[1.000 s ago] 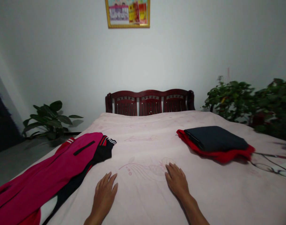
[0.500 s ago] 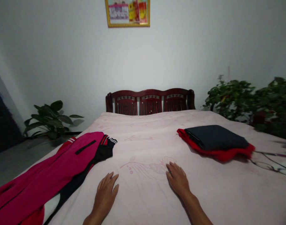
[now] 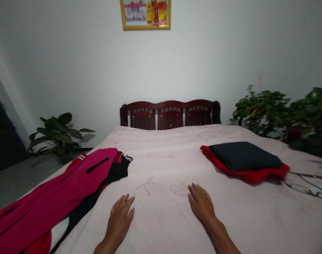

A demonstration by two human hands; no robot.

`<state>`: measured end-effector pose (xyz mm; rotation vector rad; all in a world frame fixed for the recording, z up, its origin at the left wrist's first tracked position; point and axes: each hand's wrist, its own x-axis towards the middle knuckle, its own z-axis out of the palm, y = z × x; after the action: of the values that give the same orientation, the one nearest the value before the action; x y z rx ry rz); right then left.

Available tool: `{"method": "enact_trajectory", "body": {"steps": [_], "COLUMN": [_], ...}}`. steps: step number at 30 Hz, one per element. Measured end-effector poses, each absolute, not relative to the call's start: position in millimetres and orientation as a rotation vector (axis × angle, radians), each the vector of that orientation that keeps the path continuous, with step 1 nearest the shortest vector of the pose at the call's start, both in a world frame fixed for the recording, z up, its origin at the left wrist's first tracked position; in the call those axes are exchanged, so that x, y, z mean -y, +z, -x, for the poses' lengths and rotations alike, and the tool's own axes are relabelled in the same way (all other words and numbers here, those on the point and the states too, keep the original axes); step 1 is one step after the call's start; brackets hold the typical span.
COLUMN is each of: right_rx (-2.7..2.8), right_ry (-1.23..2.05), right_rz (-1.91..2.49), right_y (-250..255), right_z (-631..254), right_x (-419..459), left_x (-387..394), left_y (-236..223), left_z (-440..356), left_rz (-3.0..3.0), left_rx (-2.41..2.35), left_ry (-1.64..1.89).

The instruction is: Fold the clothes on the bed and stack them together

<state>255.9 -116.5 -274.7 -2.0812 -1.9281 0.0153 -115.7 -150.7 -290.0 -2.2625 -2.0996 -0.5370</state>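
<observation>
The left hand (image 3: 118,220) and the right hand (image 3: 202,204) are laid palm-down on the pink floral bedspread (image 3: 161,215) of a double bed (image 3: 161,139). The fingers of both hands are slightly spread and open, and nothing is held by either. A magenta-and-black track jacket (image 3: 71,183) is spread along the bed's left side, just beside the left hand. On the bed's right side, a folded navy garment (image 3: 244,156) is stacked on red cloth (image 3: 245,175), well apart from the right hand. A dark red wooden headboard (image 3: 170,116) is fixed at the bed's far end. A potted plant (image 3: 59,135) is placed beyond the bed's left side, and leafy shrubs (image 3: 264,113) beyond its right side. A gold-framed picture (image 3: 145,14) is hung above the bed.
</observation>
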Motion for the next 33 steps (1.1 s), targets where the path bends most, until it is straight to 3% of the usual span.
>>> {"method": "enact_trajectory", "body": {"steps": [16, 33], "right_rx": [1.959, 1.967], "right_ry": [0.053, 0.022], "right_rz": [2.103, 2.108], "right_y": [-268.0, -270.0], "right_z": [-255.1, -254.9], "right_x": [119.4, 118.9], "left_x": [152.7, 150.1], "left_y": [-279.0, -288.5], "left_z": [110.6, 114.4], "left_rz": [2.252, 2.266], "left_rx": [2.180, 2.140], "left_ry": [-0.366, -0.494]}}
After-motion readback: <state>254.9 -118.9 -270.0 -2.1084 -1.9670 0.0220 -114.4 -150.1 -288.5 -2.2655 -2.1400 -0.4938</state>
